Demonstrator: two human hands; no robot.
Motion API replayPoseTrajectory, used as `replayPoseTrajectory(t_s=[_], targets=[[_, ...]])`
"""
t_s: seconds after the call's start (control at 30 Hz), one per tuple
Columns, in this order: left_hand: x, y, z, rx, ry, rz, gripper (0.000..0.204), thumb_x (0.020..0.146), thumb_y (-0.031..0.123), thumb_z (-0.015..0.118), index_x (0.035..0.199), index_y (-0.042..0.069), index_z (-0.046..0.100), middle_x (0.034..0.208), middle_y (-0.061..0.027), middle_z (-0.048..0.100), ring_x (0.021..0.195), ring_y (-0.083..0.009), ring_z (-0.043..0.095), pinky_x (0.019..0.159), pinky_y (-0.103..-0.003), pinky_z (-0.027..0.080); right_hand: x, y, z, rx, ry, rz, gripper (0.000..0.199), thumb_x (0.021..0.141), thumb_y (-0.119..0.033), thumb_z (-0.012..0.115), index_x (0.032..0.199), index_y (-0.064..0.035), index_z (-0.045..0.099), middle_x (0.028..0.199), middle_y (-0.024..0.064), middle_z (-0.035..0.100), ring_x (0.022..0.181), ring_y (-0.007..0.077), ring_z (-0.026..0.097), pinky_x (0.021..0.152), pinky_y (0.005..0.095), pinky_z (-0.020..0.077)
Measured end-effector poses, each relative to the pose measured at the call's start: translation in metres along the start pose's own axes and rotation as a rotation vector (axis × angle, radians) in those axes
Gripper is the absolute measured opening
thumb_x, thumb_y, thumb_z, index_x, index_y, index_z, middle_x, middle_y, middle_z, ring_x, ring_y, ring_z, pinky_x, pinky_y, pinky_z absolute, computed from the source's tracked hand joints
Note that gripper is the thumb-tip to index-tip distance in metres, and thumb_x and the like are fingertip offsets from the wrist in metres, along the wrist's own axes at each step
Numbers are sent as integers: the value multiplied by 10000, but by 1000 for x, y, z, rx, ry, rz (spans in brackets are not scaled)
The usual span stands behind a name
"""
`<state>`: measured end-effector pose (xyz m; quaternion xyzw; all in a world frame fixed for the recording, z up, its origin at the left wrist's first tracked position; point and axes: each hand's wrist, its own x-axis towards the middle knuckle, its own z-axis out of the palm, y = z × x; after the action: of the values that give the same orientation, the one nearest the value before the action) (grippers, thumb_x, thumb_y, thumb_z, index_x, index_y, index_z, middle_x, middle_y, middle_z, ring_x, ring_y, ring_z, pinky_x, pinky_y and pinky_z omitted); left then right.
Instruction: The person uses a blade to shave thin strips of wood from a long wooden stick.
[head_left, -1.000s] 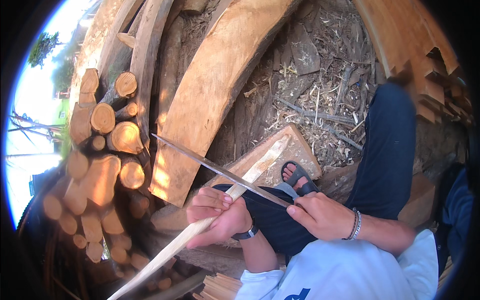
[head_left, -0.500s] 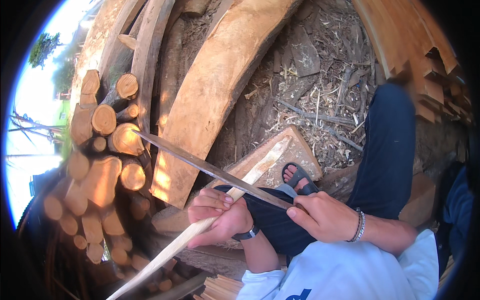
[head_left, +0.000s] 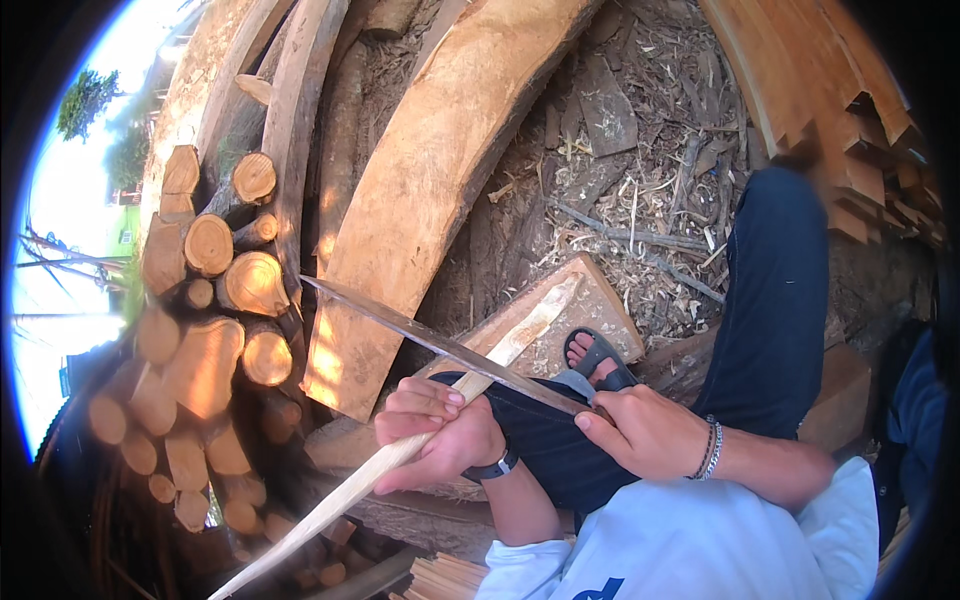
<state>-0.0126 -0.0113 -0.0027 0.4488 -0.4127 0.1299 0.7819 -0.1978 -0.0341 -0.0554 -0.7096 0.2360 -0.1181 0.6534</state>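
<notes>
My left hand (head_left: 435, 435) grips a long pale wooden stick (head_left: 330, 505) that runs from the lower left up to a flat wooden block (head_left: 600, 310) near my sandalled foot (head_left: 597, 360). My right hand (head_left: 645, 430) holds the handle of a long thin blade (head_left: 430, 340), which lies across the stick just above my left fingers and points up to the left. Both hands rest over my dark trouser leg.
A stack of cut logs (head_left: 215, 300) fills the left side. A big curved slab of wood (head_left: 420, 190) leans in the middle. Split planks (head_left: 830, 110) pile up at the upper right, and shavings and bark litter the ground (head_left: 640, 190).
The blade has shifted slightly along the stick; its tip sits a little lower left than one second ago. Both hands keep their grips.
</notes>
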Motion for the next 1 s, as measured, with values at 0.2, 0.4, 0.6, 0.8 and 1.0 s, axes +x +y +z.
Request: replayPoseTrajectory(t_s=[0.2, 0.4, 0.6, 0.8, 1.0], targets=[[3, -1, 4, 16, 29, -6, 698, 896, 710, 185, 545, 118, 301, 412, 1, 273, 332, -93, 276, 344, -192, 240, 4, 16, -1, 2, 38, 96, 510, 988, -339, 393, 730, 75, 543, 573, 257, 534, 661, 439, 594, 626, 487, 470], [8, -9, 5, 21, 26, -26, 697, 896, 712, 174, 551, 119, 300, 413, 3, 278, 340, -93, 267, 363, -190, 243, 0, -19, -12, 136, 66, -72, 494, 988, -330, 394, 728, 65, 535, 592, 262, 531, 638, 447, 566, 613, 473, 449], [9, -9, 9, 23, 37, -18, 680, 909, 693, 169, 554, 126, 298, 414, 6, 272, 340, -96, 255, 383, -188, 250, 6, 12, 5, 122, 76, -60, 479, 989, -310, 384, 736, 59, 556, 617, 248, 552, 652, 451, 559, 652, 476, 443], [8, -8, 10, 34, 20, -17, 681, 911, 690, 167, 548, 128, 293, 415, 9, 265, 344, -97, 254, 376, -197, 238, 5, -29, -21, 132, 20, -68, 484, 991, -318, 379, 722, 45, 550, 643, 253, 553, 706, 474, 549, 733, 492, 427], [8, -9, 16, 42, 30, -22, 680, 911, 689, 171, 547, 129, 292, 418, 14, 251, 348, -96, 252, 377, -200, 231, 10, 5, 5, 23, 30, -10, 505, 992, -350, 373, 723, 44, 538, 607, 247, 544, 674, 449, 567, 686, 483, 434]])
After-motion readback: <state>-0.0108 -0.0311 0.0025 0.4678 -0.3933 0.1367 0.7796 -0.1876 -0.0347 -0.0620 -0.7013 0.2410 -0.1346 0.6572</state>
